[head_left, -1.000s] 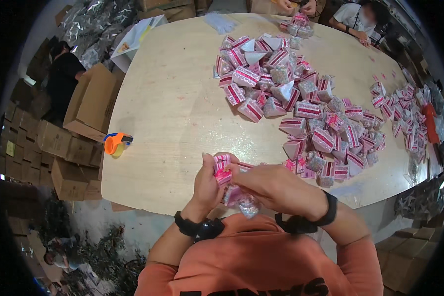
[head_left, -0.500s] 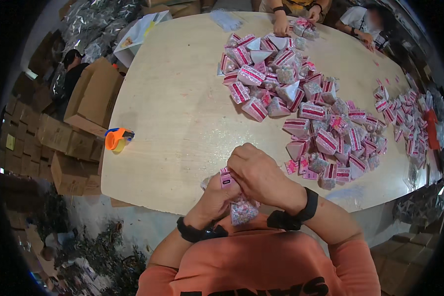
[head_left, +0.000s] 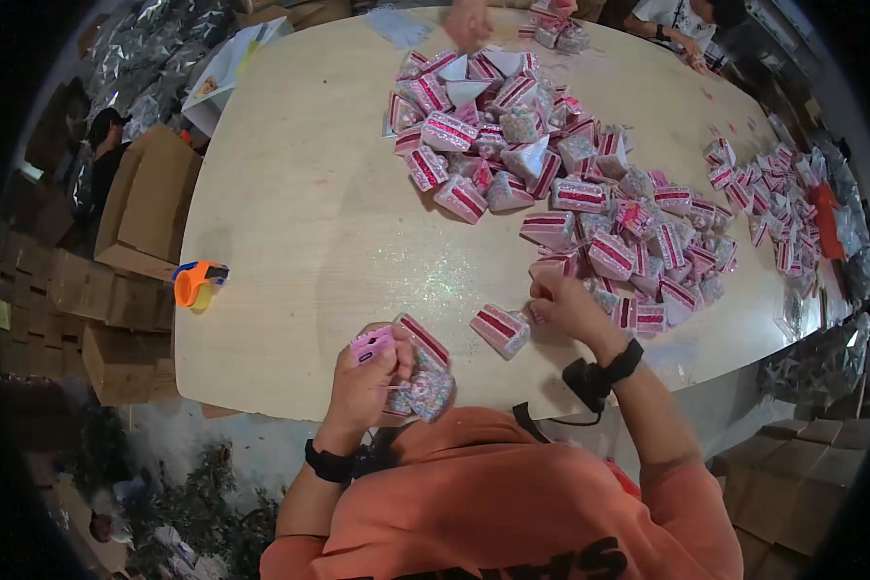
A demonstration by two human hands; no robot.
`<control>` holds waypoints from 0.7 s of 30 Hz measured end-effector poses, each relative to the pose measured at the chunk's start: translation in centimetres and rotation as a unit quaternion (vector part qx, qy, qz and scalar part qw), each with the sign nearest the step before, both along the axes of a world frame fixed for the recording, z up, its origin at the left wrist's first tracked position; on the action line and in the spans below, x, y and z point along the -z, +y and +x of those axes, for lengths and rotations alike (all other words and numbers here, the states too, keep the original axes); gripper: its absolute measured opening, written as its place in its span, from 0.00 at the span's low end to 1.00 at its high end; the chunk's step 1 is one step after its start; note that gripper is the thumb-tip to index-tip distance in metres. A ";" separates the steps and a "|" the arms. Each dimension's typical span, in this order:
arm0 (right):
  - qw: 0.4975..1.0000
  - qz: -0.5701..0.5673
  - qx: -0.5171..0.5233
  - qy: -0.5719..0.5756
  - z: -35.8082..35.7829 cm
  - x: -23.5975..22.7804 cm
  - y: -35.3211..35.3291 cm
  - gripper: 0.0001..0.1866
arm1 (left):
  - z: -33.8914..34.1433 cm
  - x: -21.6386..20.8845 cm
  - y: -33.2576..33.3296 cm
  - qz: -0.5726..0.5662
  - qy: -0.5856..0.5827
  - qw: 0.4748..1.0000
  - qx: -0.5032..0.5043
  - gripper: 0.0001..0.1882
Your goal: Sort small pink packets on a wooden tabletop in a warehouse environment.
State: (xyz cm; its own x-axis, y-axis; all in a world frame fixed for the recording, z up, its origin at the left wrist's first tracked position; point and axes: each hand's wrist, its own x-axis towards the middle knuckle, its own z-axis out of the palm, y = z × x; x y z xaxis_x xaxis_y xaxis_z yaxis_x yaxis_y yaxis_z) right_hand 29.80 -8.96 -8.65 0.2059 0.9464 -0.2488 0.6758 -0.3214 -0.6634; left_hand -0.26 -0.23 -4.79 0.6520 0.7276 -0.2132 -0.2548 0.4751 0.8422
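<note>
My left hand (head_left: 358,387), near the front edge of the table, is closed on a pink tag (head_left: 372,342) and a cake-slice ornament (head_left: 425,345) with pink and dark red bands. A sprinkle-covered side of an ornament (head_left: 429,394) shows below the fingers. My right hand (head_left: 572,307) is at the near edge of the heap, fingertips pinched together; what they hold, if anything, is hidden. Just above those fingers lies a cake slice (head_left: 555,265). Another loose cake slice (head_left: 501,331) rests on the table between my hands.
A large heap of cake-slice ornaments (head_left: 493,135) spreads toward the far side, with a smaller pile (head_left: 778,198) at the right. An orange and blue tape dispenser (head_left: 199,284) stands at the left edge. Across the table a co-worker's hand (head_left: 469,21) reaches in. Cardboard boxes (head_left: 150,198) flank the table.
My hands have come apart. The left moved left with the tag and ornament; the right went out to the heap. A loose cake slice now lies between them.
</note>
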 end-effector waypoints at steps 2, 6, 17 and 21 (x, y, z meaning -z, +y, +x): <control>1.000 0.021 -0.015 -0.015 0.3 4.0 -1.7 0.09 | -0.4 0.4 0.2 -0.018 -0.008 1.000 -0.015 0.10; 0.993 0.070 0.000 -0.092 -1.6 5.1 -2.1 0.08 | -1.5 0.9 0.5 -0.042 0.008 0.998 -0.052 0.11; 0.959 0.121 -0.115 -0.231 -1.8 5.2 -1.0 0.03 | -1.9 1.7 0.8 -0.089 -0.084 0.989 -0.081 0.12; 0.996 -0.015 0.011 0.082 -1.6 2.1 -1.3 0.08 | -1.8 2.4 0.8 -0.114 -0.096 0.985 -0.088 0.11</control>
